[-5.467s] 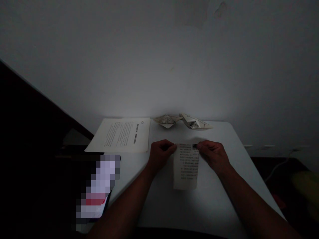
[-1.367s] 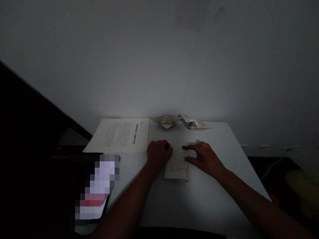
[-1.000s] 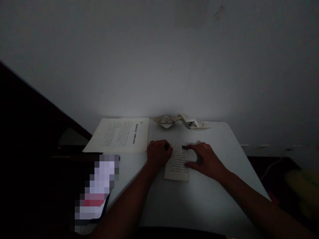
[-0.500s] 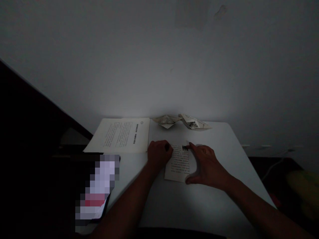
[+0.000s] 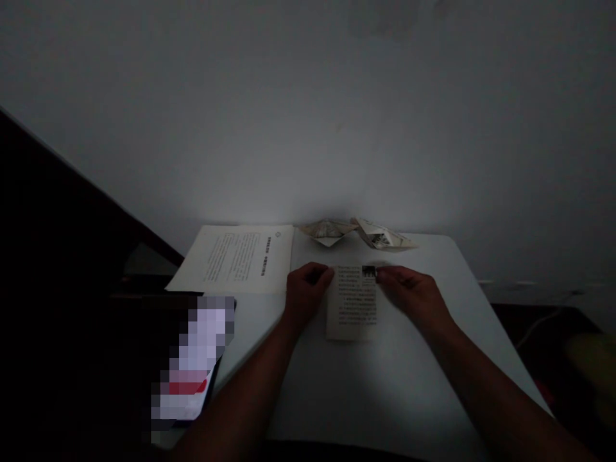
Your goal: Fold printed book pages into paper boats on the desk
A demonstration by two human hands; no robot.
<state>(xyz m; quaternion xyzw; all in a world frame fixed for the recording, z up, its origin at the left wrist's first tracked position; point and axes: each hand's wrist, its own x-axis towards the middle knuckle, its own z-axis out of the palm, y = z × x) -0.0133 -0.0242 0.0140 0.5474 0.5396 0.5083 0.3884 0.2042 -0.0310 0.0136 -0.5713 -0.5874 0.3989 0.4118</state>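
A folded sheet of printed paper lies on the white table in front of me. My left hand is closed on the paper's upper left corner. My right hand pinches its upper right corner, fingers curled toward the dark printed patch. Both forearms reach in from the bottom of the view. The room is dim.
A flat printed sheet lies at the table's far left. Two folded paper boats rest by the wall at the back. A blurred-out device sits on a dark surface at the left. A dark floor lies right of the table.
My right hand has moved from pressing along the paper's right edge up to its top right corner. The paper now sits straighter and slightly farther from me.
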